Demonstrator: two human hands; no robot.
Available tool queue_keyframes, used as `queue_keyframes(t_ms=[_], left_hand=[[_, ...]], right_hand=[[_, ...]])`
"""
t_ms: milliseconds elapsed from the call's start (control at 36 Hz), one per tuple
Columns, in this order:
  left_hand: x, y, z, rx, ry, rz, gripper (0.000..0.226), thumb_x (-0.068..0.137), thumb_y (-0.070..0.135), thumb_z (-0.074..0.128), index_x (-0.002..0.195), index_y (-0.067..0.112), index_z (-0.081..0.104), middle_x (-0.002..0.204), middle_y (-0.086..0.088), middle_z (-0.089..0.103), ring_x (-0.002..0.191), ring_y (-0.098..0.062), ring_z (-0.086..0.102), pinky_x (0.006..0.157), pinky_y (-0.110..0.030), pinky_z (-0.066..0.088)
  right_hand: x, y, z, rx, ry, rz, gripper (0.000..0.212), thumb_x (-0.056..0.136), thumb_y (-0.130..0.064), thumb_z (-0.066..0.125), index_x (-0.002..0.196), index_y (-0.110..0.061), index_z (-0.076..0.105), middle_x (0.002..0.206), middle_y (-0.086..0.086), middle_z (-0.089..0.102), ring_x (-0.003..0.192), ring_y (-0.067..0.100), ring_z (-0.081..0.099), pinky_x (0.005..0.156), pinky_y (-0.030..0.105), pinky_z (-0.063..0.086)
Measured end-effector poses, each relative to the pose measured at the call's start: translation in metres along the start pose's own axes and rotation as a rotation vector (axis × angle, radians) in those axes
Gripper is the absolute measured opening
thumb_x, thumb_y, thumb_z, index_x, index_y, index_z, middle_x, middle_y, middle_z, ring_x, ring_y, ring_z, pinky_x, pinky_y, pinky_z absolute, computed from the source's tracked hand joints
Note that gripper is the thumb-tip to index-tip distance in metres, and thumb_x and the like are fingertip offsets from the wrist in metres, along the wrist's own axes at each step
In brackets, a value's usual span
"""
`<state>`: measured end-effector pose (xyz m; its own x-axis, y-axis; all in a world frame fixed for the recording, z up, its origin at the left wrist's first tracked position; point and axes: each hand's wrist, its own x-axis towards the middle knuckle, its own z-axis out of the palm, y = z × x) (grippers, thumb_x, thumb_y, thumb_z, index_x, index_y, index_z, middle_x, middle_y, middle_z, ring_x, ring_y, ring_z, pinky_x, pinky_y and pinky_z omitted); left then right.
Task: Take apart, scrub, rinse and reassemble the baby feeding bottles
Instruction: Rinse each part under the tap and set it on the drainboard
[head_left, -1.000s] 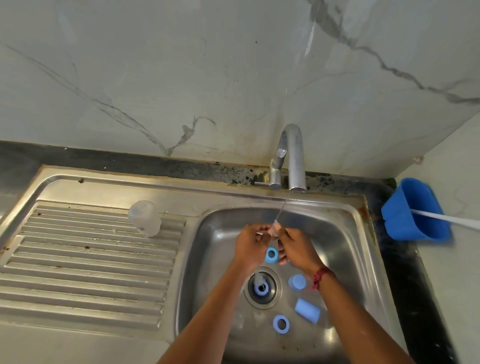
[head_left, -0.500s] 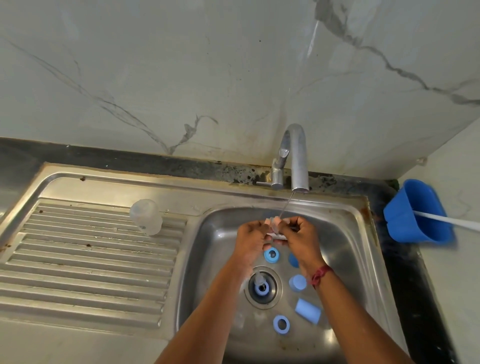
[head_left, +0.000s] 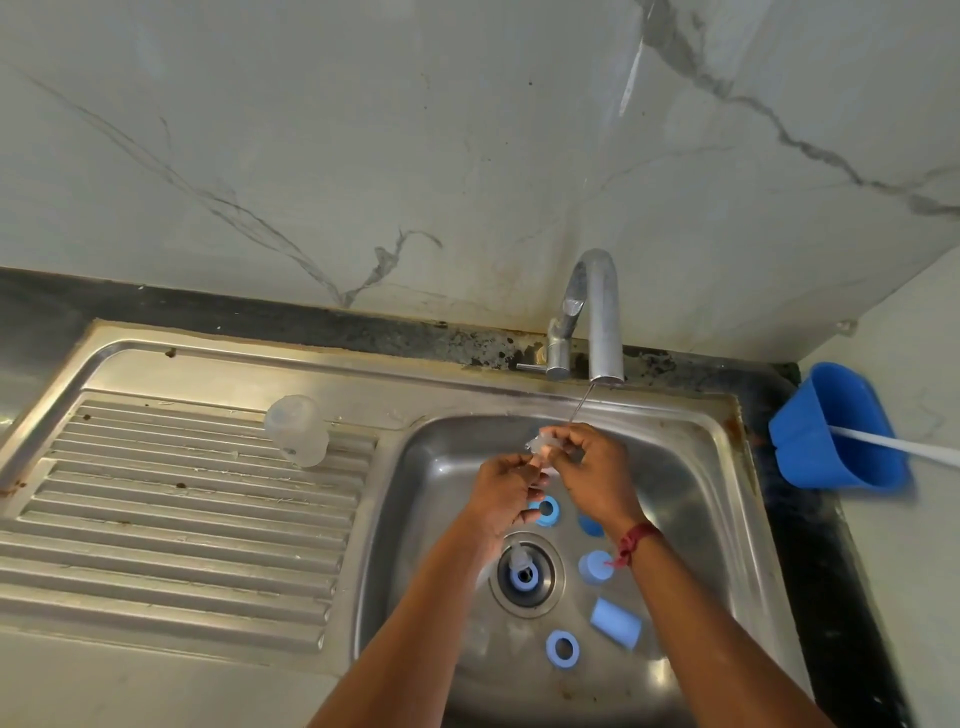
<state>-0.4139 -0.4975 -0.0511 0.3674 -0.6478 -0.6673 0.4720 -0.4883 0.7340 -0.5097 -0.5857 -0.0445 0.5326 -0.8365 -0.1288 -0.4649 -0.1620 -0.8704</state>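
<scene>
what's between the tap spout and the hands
Only a thin slanting stream of water, from the spout to the clear piece the left hand and right hand pinch; head view.

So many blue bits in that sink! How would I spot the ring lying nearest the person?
Look into the steel sink basin and find the round drain in its floor. On the near side of the drain a blue ring lies flat, beside a blue cap tipped on its side. It is the only ring on that side.

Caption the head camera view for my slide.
Left hand and right hand hold a small clear part under the running tap.
</scene>
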Motion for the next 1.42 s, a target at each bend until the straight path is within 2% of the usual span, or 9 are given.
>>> queue_keyframes(t_ms=[194, 417, 528, 667, 861, 1000, 1111, 1278, 1417], left_hand=[[-0.001, 0.0, -0.01, -0.078, 0.093, -0.007, 0.026, 0.098, 0.028, 0.06, 0.111, 0.005, 0.065, 0.089, -0.004, 0.068, 0.075, -0.015, 0.061, 0.076, -0.033, 0.053], [-0.015, 0.007, -0.021, -0.114, 0.132, 0.043, 0.021, 0.096, 0.023, 0.063, 0.11, 0.007, 0.065, 0.086, -0.004, 0.068, 0.075, -0.015, 0.06, 0.075, -0.033, 0.052], [-0.027, 0.009, -0.026, -0.083, 0.119, 0.078, 0.013, 0.095, 0.015, 0.061, 0.106, 0.01, 0.065, 0.089, -0.006, 0.064, 0.075, -0.016, 0.057, 0.07, -0.03, 0.048], [-0.044, 0.007, -0.034, -0.025, 0.126, 0.109, 0.008, 0.097, 0.013, 0.058, 0.1, 0.013, 0.065, 0.086, -0.003, 0.064, 0.073, -0.014, 0.057, 0.067, -0.028, 0.048], [-0.067, -0.002, -0.049, 0.066, 0.172, 0.114, 0.02, 0.092, 0.012, 0.054, 0.074, 0.019, 0.06, 0.07, -0.005, 0.054, 0.055, -0.014, 0.045, 0.05, -0.024, 0.033], [-0.088, -0.019, -0.058, 0.146, 0.234, 0.146, 0.037, 0.094, 0.016, 0.055, 0.057, 0.022, 0.052, 0.051, 0.012, 0.045, 0.056, -0.009, 0.04, 0.062, -0.028, 0.036], [-0.104, -0.029, -0.067, 0.161, 0.23, 0.167, 0.031, 0.095, 0.019, 0.057, 0.065, 0.019, 0.059, 0.062, 0.005, 0.052, 0.063, -0.013, 0.044, 0.067, -0.03, 0.039], [-0.116, -0.037, -0.087, 0.097, 0.237, 0.151, 0.022, 0.093, 0.015, 0.056, 0.075, 0.021, 0.068, 0.072, 0.002, 0.062, 0.073, -0.017, 0.056, 0.075, -0.034, 0.048], [-0.115, -0.035, -0.108, 0.076, 0.41, 0.18, 0.021, 0.085, 0.014, 0.055, 0.069, 0.013, 0.068, 0.065, -0.009, 0.069, 0.064, -0.027, 0.063, 0.065, -0.042, 0.055]], right_hand=[[-0.009, -0.001, 0.001, 0.027, 0.134, 0.018, 0.02, 0.078, -0.024, 0.083, 0.074, -0.011, 0.069, 0.066, -0.007, 0.068, 0.058, -0.003, 0.059, 0.059, 0.01, 0.047], [-0.013, -0.004, 0.001, 0.265, 0.08, 0.122, 0.016, 0.08, -0.003, 0.078, 0.087, -0.017, 0.073, 0.087, -0.004, 0.076, 0.087, 0.012, 0.072, 0.085, 0.028, 0.058], [-0.017, -0.016, -0.001, 0.421, 0.133, 0.25, 0.011, 0.084, -0.012, 0.076, 0.092, -0.009, 0.068, 0.09, 0.006, 0.073, 0.085, 0.019, 0.069, 0.081, 0.037, 0.06], [-0.025, -0.024, -0.008, 0.405, 0.15, 0.316, 0.028, 0.085, -0.027, 0.074, 0.094, -0.003, 0.064, 0.079, 0.01, 0.068, 0.066, 0.016, 0.061, 0.059, 0.027, 0.054], [-0.05, -0.029, -0.01, 0.312, 0.067, 0.254, 0.02, 0.079, -0.013, 0.081, 0.091, -0.003, 0.069, 0.083, 0.01, 0.073, 0.071, 0.014, 0.066, 0.059, 0.016, 0.054], [-0.07, -0.035, -0.006, 0.372, -0.023, 0.309, 0.013, 0.084, -0.011, 0.076, 0.092, -0.004, 0.07, 0.085, 0.013, 0.075, 0.077, 0.022, 0.072, 0.07, 0.031, 0.06], [-0.081, -0.022, 0.005, 0.004, 0.041, 0.301, 0.018, 0.076, -0.017, 0.083, 0.075, -0.004, 0.07, 0.064, 0.002, 0.07, 0.06, 0.014, 0.064, 0.065, 0.033, 0.055], [-0.098, -0.028, 0.022, -0.033, 0.003, 0.226, 0.011, 0.078, -0.014, 0.083, 0.085, -0.01, 0.075, 0.078, 0.003, 0.075, 0.072, 0.018, 0.072, 0.073, 0.035, 0.06], [-0.1, -0.046, 0.055, -0.211, -0.028, 0.065, 0.011, 0.08, -0.016, 0.08, 0.089, -0.017, 0.076, 0.088, -0.005, 0.067, 0.081, 0.009, 0.062, 0.071, 0.003, 0.041]])
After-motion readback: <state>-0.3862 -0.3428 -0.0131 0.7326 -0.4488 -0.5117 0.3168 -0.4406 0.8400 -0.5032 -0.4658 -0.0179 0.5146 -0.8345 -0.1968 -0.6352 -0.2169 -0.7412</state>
